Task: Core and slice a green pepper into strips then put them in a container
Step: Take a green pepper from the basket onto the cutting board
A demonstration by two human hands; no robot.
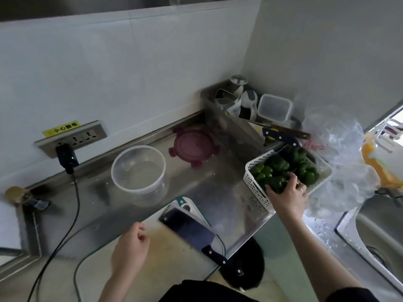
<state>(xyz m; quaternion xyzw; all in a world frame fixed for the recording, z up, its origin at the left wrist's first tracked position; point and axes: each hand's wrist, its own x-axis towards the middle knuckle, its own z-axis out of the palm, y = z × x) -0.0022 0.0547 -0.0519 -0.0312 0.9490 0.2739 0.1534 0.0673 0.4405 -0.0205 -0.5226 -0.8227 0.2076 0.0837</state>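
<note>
Nearest us, our left hand [130, 247] hovers loosely curled, holding nothing, over the cutting board [172, 243], where the cleaver [192, 229] lies. Farther right, our right hand's [287, 197] fingers [293, 180] curl round one green pepper [278, 185] in the white basket [254, 184]. We should lift it straight out. Its pointing and long axis we cannot tell. The clear container [138, 168] waits far left on the surface [207, 182].

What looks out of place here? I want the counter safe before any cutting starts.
The cleaver lies on the cutting board with its handle sticking out past the counter's front edge, where it could be knocked off. Water drops sit on the steel beside the sink. The right hand grips a pepper in the basket.
</note>
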